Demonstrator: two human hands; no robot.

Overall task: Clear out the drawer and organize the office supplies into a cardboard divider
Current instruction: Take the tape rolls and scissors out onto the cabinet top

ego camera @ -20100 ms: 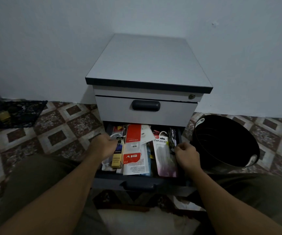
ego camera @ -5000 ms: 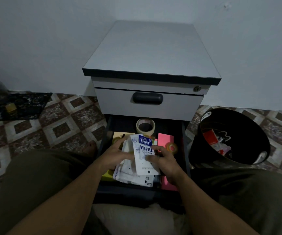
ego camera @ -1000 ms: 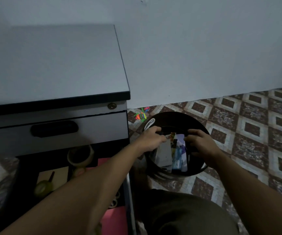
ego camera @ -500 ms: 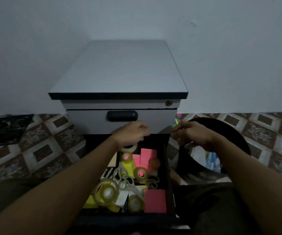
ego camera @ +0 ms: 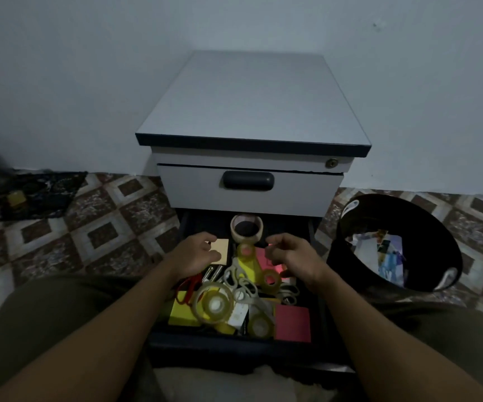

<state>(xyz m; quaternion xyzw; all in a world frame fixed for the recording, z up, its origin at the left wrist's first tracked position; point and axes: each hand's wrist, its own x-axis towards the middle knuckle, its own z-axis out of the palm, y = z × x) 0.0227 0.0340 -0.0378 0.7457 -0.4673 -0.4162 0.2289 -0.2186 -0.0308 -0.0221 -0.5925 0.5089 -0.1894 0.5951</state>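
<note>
Left hand (ego camera: 195, 255) and right hand (ego camera: 294, 256) are being held over the open drawer (ego camera: 234, 348).
The left, fingers loosely bent, is being rested on a tan pad (ego camera: 222, 250); any grip cannot be told. The right is being kept loosely curled and empty. Scissors (ego camera: 245, 290) are being half covered by tape rolls (ego camera: 214, 303). At 3 o'clock, the bin (ego camera: 426, 216) contents are being obscured by shadow.

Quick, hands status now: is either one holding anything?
Left hand: at the peach note pad; grip cannot be told.
Right hand: open, holding nothing.
</note>
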